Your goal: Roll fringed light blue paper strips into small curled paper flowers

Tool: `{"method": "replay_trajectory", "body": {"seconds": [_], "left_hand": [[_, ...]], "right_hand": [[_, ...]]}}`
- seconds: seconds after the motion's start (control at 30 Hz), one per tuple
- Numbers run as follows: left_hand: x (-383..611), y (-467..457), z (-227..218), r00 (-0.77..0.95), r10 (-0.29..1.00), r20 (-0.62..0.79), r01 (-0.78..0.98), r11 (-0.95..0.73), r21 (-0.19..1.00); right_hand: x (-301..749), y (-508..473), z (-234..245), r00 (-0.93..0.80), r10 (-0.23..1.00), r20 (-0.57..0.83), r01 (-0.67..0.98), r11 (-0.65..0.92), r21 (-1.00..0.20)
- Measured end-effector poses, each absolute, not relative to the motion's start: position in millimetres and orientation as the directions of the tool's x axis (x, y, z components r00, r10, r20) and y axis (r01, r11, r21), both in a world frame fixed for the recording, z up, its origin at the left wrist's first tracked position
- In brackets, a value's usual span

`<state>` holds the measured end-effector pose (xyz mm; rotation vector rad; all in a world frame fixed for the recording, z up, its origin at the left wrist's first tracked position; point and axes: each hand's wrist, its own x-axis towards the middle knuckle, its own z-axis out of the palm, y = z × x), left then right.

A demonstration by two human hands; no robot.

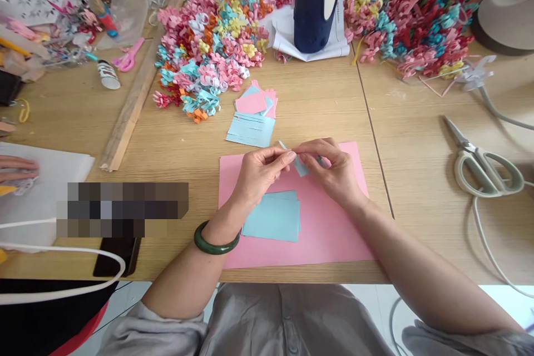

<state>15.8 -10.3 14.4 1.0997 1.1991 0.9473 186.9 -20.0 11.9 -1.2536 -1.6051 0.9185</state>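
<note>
Above a pink paper sheet (334, 233), my left hand (261, 172) and my right hand (331, 167) meet fingertip to fingertip. Both pinch a small light-blue paper piece (301, 167), partly hidden behind my fingers. One thin end of it sticks up past my left fingers. Below my hands, a few light-blue paper rectangles (273, 217) lie stacked on the pink sheet. Just beyond my left hand are light-blue paper pieces with slits (250, 129), with small pink rectangles (251, 103) behind them.
A heap of curled paper pieces (217, 50) and another heap (413, 16) lie at the back, with a dark blue bottle (312, 16) between. Large scissors (486, 164) rest at right. A wooden strip (133, 100) lies left. Another person's hand (19, 168) is at far left.
</note>
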Motion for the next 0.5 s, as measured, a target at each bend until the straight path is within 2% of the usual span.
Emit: {"method": "replay_trajectory", "body": {"seconds": [0.13, 0.33, 0.5], "left_hand": [[16.0, -11.0, 13.7, 0.126, 0.980, -0.157, 0.063, 0.149, 0.987], [16.6, -12.1, 12.5, 0.142, 0.987, -0.082, 0.100, 0.069, 0.993], [17.4, -13.7, 12.1, 0.119, 0.992, 0.041, 0.257, -0.071, 0.964]], "right_hand": [[188.0, -19.3, 16.1, -0.081, 0.976, 0.203, 0.414, 0.219, -0.884], [186.9, -19.2, 13.2, -0.111, 0.973, 0.203, 0.411, 0.231, -0.882], [186.6, -18.8, 8.0, -0.126, 0.968, 0.215, 0.409, 0.248, -0.878]]}}
